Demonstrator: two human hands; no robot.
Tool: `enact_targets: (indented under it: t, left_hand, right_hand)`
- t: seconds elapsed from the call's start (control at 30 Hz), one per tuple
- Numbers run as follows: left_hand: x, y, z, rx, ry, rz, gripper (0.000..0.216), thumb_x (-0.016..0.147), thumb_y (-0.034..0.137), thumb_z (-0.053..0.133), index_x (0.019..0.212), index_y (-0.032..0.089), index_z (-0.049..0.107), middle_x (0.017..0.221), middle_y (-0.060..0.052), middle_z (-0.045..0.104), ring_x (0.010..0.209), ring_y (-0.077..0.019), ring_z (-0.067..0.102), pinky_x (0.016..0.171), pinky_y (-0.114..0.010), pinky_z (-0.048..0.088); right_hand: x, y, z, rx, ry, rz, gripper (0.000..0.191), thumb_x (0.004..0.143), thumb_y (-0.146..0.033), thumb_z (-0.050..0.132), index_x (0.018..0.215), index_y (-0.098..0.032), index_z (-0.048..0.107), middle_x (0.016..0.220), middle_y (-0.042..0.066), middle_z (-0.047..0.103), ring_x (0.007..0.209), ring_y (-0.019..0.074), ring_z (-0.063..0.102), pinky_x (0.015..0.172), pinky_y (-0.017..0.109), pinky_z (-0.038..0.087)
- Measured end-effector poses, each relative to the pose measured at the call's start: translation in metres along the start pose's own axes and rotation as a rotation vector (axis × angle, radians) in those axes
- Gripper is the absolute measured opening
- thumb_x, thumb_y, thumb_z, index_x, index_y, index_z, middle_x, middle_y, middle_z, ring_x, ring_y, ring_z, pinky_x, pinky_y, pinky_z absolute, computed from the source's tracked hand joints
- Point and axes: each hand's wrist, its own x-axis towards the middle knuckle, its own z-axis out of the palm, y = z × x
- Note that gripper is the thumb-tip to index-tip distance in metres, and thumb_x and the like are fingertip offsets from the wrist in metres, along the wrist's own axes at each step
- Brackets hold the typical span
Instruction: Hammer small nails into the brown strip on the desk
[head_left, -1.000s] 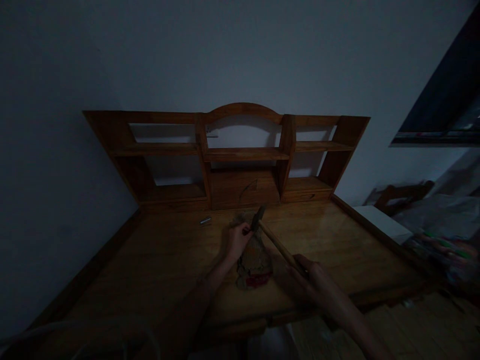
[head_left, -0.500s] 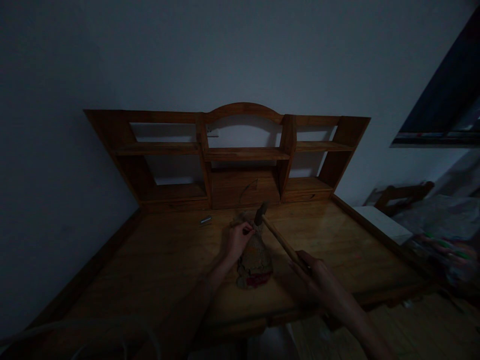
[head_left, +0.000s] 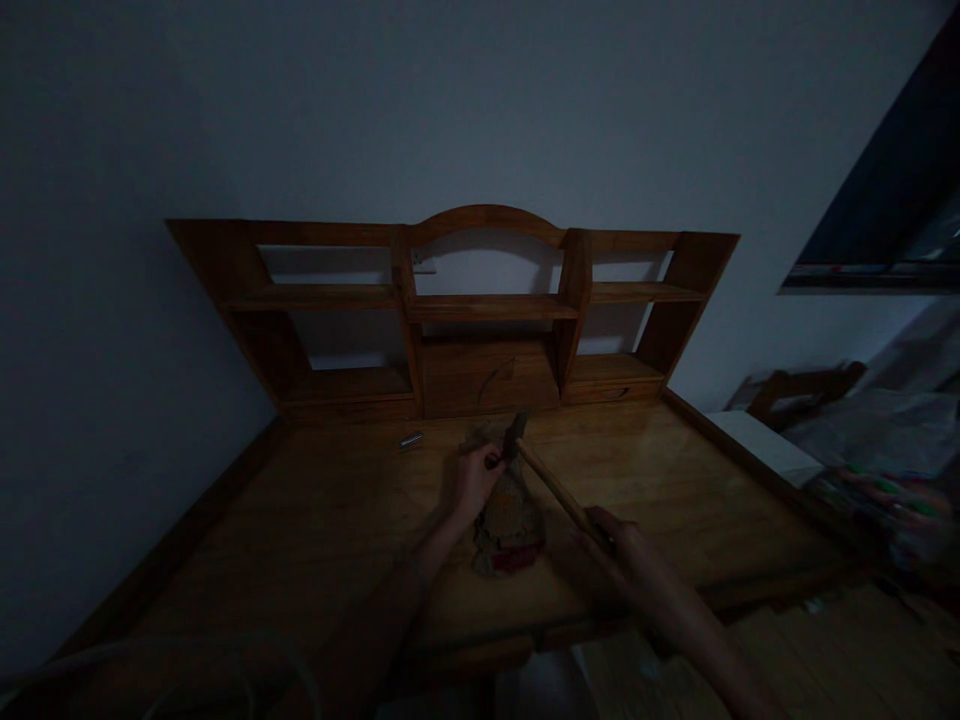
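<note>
The room is dim. My right hand (head_left: 611, 545) is wrapped round the wooden handle of a hammer (head_left: 544, 475), whose dark head rests low by my left fingers. My left hand (head_left: 475, 482) pinches something small I cannot make out, right next to the hammer head. Under both lies a brownish cloth bundle (head_left: 510, 525) with a red edge on the wooden desk (head_left: 315, 520).
A wooden shelf unit (head_left: 480, 310) stands along the back of the desk against the wall. A small metal piece (head_left: 411, 439) lies left of the bundle. A chair (head_left: 806, 385) and cluttered items are at the right, beyond the desk edge.
The hammer head rose a little half a second ago and has come back down beside my left fingers. My left hand stayed in place.
</note>
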Motion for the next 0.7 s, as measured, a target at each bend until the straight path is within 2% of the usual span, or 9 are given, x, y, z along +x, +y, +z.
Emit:
enact_targets:
  t: [0.1,0.23,0.43,0.53,0.6,0.7]
  left_hand:
    - [0.0,0.001,-0.001,-0.007,0.012,0.001,0.007,0.077,0.015,0.062,0.08,0.02,0.066,0.081,0.001,0.07,0.075,-0.0129,0.066,0.065,-0.021,0.046]
    - [-0.001,0.004,-0.004,0.0,0.032,0.053,0.006,0.079,0.02,0.066,0.084,0.022,0.066,0.084,0.001,0.069,0.078,-0.0139,0.065,0.069,-0.022,0.048]
    - [-0.007,0.011,-0.009,0.204,0.133,0.194,0.026,0.083,0.026,0.063,0.109,0.027,0.065,0.11,-0.003,0.06,0.098,-0.0179,0.06,0.085,-0.027,0.047]
    - [-0.008,0.01,-0.009,0.31,0.112,0.239,0.03,0.086,0.028,0.06,0.116,0.031,0.064,0.112,-0.003,0.058,0.099,-0.0175,0.058,0.083,-0.027,0.046]
    - [-0.009,0.009,-0.009,0.362,0.079,0.255,0.028,0.087,0.029,0.058,0.114,0.031,0.065,0.11,-0.003,0.058,0.099,-0.0169,0.057,0.081,-0.026,0.046]
    - [-0.008,0.008,-0.008,0.409,0.052,0.251,0.026,0.088,0.032,0.057,0.112,0.031,0.067,0.108,-0.003,0.058,0.096,-0.016,0.057,0.079,-0.025,0.045]
  right_hand:
    - [-0.002,-0.001,0.0,0.034,0.007,0.028,0.028,0.09,-0.037,0.046,0.099,-0.016,0.062,0.081,0.007,0.071,0.074,0.0227,0.068,0.061,0.026,0.046]
    - [-0.007,-0.003,-0.005,0.14,0.086,0.053,0.03,0.09,-0.04,0.048,0.101,-0.016,0.063,0.083,0.005,0.07,0.076,0.0211,0.066,0.063,0.024,0.046]
    - [-0.007,0.012,-0.012,0.337,0.206,0.11,0.033,0.088,-0.045,0.053,0.095,-0.015,0.065,0.082,0.005,0.068,0.082,0.0216,0.064,0.064,0.023,0.048]
    - [-0.005,0.031,-0.009,0.455,0.264,0.19,0.033,0.084,-0.048,0.057,0.09,-0.016,0.064,0.069,0.003,0.063,0.062,0.0169,0.06,0.049,0.022,0.044]
    - [-0.005,0.045,-0.003,0.549,0.249,0.278,0.036,0.083,-0.052,0.058,0.085,-0.016,0.061,0.051,-0.004,0.049,0.038,0.0104,0.044,0.034,0.02,0.032]
    - [-0.005,0.063,0.004,0.676,0.242,0.332,0.037,0.081,-0.054,0.059,0.084,-0.018,0.057,0.048,-0.008,0.04,0.03,0.0061,0.031,0.028,0.018,0.024]
